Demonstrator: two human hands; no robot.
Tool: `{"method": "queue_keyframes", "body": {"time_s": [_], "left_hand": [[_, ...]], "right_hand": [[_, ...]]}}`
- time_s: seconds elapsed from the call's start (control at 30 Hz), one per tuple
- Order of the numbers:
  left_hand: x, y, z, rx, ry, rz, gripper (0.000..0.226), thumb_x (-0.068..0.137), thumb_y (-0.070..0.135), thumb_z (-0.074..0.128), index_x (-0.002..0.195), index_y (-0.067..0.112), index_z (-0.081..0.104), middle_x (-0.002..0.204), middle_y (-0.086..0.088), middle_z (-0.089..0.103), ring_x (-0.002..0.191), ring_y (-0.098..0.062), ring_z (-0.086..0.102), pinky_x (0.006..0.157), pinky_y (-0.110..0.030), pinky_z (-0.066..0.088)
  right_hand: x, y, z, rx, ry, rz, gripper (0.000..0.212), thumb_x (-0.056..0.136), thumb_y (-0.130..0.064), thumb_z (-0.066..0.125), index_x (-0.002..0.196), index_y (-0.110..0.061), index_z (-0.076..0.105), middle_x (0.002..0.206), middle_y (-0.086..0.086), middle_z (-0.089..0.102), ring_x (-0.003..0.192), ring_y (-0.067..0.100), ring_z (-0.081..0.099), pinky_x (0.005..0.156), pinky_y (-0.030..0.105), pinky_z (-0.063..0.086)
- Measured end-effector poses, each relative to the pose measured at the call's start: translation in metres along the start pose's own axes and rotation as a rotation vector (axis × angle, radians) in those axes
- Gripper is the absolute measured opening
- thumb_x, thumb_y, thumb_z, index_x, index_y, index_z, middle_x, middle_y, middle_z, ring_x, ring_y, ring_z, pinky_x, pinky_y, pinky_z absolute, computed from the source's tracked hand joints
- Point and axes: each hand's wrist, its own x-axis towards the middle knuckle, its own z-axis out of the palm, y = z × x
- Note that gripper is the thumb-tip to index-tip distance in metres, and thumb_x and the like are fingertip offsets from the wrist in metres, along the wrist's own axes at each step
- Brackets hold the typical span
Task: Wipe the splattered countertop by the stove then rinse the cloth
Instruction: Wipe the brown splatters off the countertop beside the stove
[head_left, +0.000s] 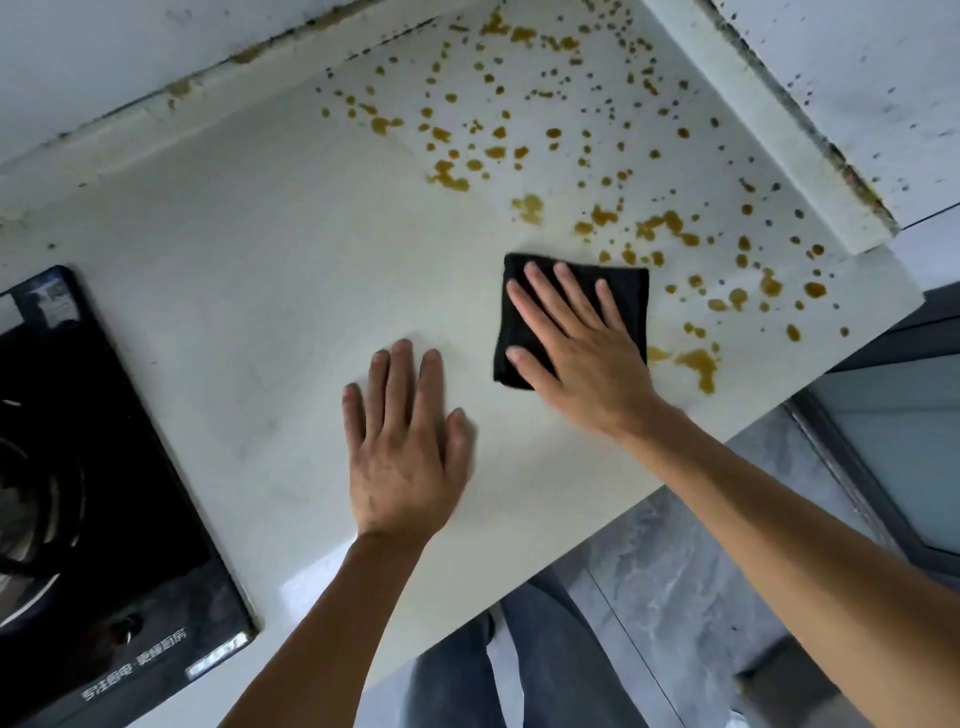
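Below the counter edge lies a grey marbled tile floor (670, 561). At the right stands a dark-framed pale glass panel (898, 441). Behind, a white wall (104, 57) carries small dark specks.

A pale countertop (249, 249) carries a black stove (78, 493) set in at its left edge. A folded black cloth (628, 296) lies flat near the right front edge, with a right hand (582, 343) spread on it and a left hand (405, 447) flat on the bare surface beside it. Brownish-yellow splatters (519, 124) dot the far right corner and run down the right edge to the cloth.
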Motion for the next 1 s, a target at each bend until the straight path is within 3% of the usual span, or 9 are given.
{"method": "queue_keyframes", "body": {"time_s": [0.1, 0.23, 0.33, 0.43, 0.5, 0.57, 0.73, 0.87, 1.0], "left_hand": [[0.0, -0.001, 0.002, 0.002, 0.024, 0.011, 0.062, 0.108, 0.044, 0.039, 0.165, 0.021, 0.037, 0.177, -0.011, 0.027, 0.166, -0.032, 0.019, 0.133, -0.056, 0.011], [0.0, -0.007, 0.008, 0.033, 0.044, 0.028, 0.063, 0.11, 0.051, 0.027, 0.167, 0.024, 0.033, 0.178, -0.008, 0.024, 0.167, -0.029, 0.017, 0.134, -0.052, 0.008], [-0.001, -0.008, 0.01, 0.033, 0.05, 0.024, 0.064, 0.11, 0.053, 0.025, 0.166, 0.025, 0.034, 0.178, -0.007, 0.025, 0.167, -0.029, 0.018, 0.134, -0.053, 0.01], [0.0, -0.007, 0.01, 0.028, 0.054, 0.022, 0.064, 0.109, 0.053, 0.025, 0.165, 0.024, 0.036, 0.177, -0.007, 0.027, 0.166, -0.03, 0.02, 0.133, -0.053, 0.011], [0.0, -0.006, 0.008, 0.03, 0.053, 0.02, 0.063, 0.11, 0.052, 0.026, 0.164, 0.023, 0.037, 0.176, -0.008, 0.027, 0.166, -0.03, 0.02, 0.133, -0.054, 0.011], [0.0, -0.005, 0.007, 0.025, 0.045, 0.018, 0.062, 0.109, 0.05, 0.03, 0.164, 0.022, 0.037, 0.176, -0.008, 0.028, 0.166, -0.031, 0.02, 0.133, -0.054, 0.011], [0.0, -0.004, 0.005, 0.02, 0.047, 0.017, 0.061, 0.107, 0.046, 0.039, 0.162, 0.02, 0.041, 0.175, -0.01, 0.03, 0.165, -0.033, 0.023, 0.132, -0.055, 0.013], [0.0, -0.004, 0.005, 0.018, 0.044, 0.014, 0.061, 0.106, 0.045, 0.04, 0.162, 0.021, 0.04, 0.175, -0.009, 0.03, 0.165, -0.031, 0.021, 0.132, -0.054, 0.011], [0.0, -0.003, 0.005, 0.007, 0.037, 0.005, 0.061, 0.105, 0.046, 0.041, 0.162, 0.023, 0.039, 0.175, -0.008, 0.029, 0.165, -0.031, 0.02, 0.132, -0.054, 0.01]], "right_hand": [[0.009, -0.023, 0.002, 0.023, 0.025, 0.065, 0.07, 0.108, -0.056, 0.028, 0.169, -0.026, 0.016, 0.178, -0.001, 0.009, 0.165, 0.025, 0.004, 0.132, 0.055, 0.006], [-0.048, -0.029, 0.009, 0.066, 0.006, -0.09, 0.07, 0.107, -0.054, 0.035, 0.169, -0.026, 0.017, 0.178, -0.003, 0.008, 0.165, 0.022, 0.003, 0.131, 0.055, 0.008], [-0.07, -0.021, 0.004, 0.127, -0.051, -0.092, 0.074, 0.107, -0.057, 0.038, 0.169, -0.026, 0.013, 0.178, -0.006, 0.005, 0.164, 0.018, -0.003, 0.132, 0.053, 0.007], [-0.059, -0.014, -0.009, 0.152, 0.055, -0.029, 0.069, 0.108, -0.053, 0.041, 0.166, -0.021, 0.026, 0.171, -0.004, 0.031, 0.161, 0.017, 0.022, 0.129, 0.045, 0.02], [-0.046, -0.007, -0.018, 0.081, 0.18, 0.038, 0.059, 0.107, -0.05, 0.044, 0.157, -0.019, 0.043, 0.148, -0.001, 0.056, 0.139, 0.022, 0.05, 0.114, 0.041, 0.035], [-0.034, -0.002, -0.024, 0.016, 0.172, 0.114, 0.052, 0.107, -0.052, 0.044, 0.146, -0.018, 0.054, 0.122, -0.001, 0.066, 0.115, 0.024, 0.061, 0.101, 0.04, 0.041], [-0.01, -0.002, -0.033, 0.045, 0.056, 0.066, 0.044, 0.102, -0.059, 0.052, 0.112, -0.019, 0.065, 0.104, -0.002, 0.071, 0.101, 0.024, 0.064, 0.093, 0.037, 0.045], [-0.013, 0.005, -0.06, 0.257, 0.001, 0.01, 0.038, 0.102, -0.054, 0.058, 0.112, -0.018, 0.068, 0.099, -0.002, 0.068, 0.086, 0.023, 0.068, 0.078, 0.041, 0.056], [-0.026, 0.014, -0.11, 0.364, 0.236, -0.048, 0.028, 0.095, -0.043, 0.074, 0.103, -0.016, 0.075, 0.086, -0.004, 0.057, 0.066, 0.016, 0.056, 0.06, 0.036, 0.053]]}}
